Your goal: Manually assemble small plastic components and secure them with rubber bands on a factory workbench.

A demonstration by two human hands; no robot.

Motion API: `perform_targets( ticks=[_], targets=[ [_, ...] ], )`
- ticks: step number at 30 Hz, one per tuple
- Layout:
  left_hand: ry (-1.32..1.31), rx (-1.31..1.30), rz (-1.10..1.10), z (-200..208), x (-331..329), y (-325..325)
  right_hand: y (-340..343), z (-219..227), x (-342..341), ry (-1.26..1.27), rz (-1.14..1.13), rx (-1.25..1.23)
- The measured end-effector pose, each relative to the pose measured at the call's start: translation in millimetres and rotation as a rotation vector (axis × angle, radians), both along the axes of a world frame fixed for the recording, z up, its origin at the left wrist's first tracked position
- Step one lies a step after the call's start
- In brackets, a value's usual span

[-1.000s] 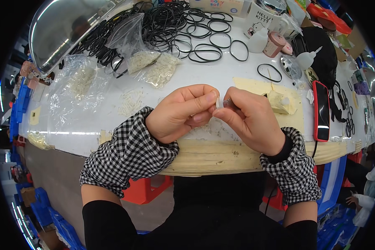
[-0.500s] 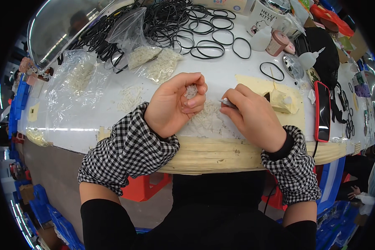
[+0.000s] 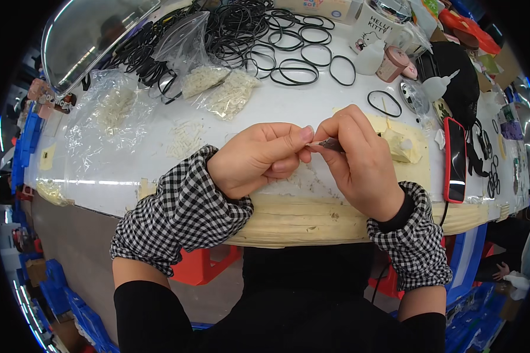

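My left hand (image 3: pixel 262 154) is closed above the table near its front edge, thumb and forefinger pinched together. Small white pieces lay in its palm in the earlier frame; its curled fingers hide the palm now. Facing it, my right hand (image 3: pixel 359 159) grips a small flat grey blade-like piece (image 3: pixel 331 144) between thumb and fingers. The tip of this piece meets the left fingertips, and what exactly is pinched there is too small to make out. Beyond my left wrist, short white sticks (image 3: pixel 186 136) lie scattered on the white table (image 3: pixel 109 189).
Clear bags of white pieces (image 3: pixel 229 97) lie farther back, beside tangled black cords (image 3: pixel 229 35) and black rings (image 3: pixel 294 72). To the right are a yellowish block (image 3: pixel 403 147), a red-edged phone (image 3: pixel 455 159), a squeeze bottle (image 3: pixel 370 56) and a pink container (image 3: pixel 391 63).
My left hand has turned its palm inward and pinched its fingertips, hiding the white pieces. My right hand has moved slightly up, bringing the grey piece against the left fingertips.
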State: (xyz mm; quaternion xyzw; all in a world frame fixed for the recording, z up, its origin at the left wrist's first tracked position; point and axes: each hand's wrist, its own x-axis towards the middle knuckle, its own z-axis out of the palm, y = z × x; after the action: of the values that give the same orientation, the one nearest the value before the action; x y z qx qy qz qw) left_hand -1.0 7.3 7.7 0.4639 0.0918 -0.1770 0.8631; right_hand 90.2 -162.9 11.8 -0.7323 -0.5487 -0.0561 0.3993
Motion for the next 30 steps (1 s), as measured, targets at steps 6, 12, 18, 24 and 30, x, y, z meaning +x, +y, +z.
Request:
perform_targets(
  ticks=[6, 12, 18, 24, 30],
  targets=[
    [-0.088, -0.130, 0.061, -8, 1, 4, -1, 5, 1, 0.028, -0.022, 0.066],
    [-0.119, -0.178, 0.100, -13, 1, 4, 0, 4, -4, -0.011, -0.055, -0.063],
    [-0.122, -0.091, 0.140, -6, 0, -2, 1, -1, -4, -0.031, -0.088, -0.077],
    [-0.180, -0.050, 0.135, -7, -1, -2, 0, -3, -5, 0.034, -0.051, -0.081],
    [-0.201, -0.049, 0.160, -10, 0, -3, 0, -3, -4, 0.041, -0.036, -0.088]
  ],
)
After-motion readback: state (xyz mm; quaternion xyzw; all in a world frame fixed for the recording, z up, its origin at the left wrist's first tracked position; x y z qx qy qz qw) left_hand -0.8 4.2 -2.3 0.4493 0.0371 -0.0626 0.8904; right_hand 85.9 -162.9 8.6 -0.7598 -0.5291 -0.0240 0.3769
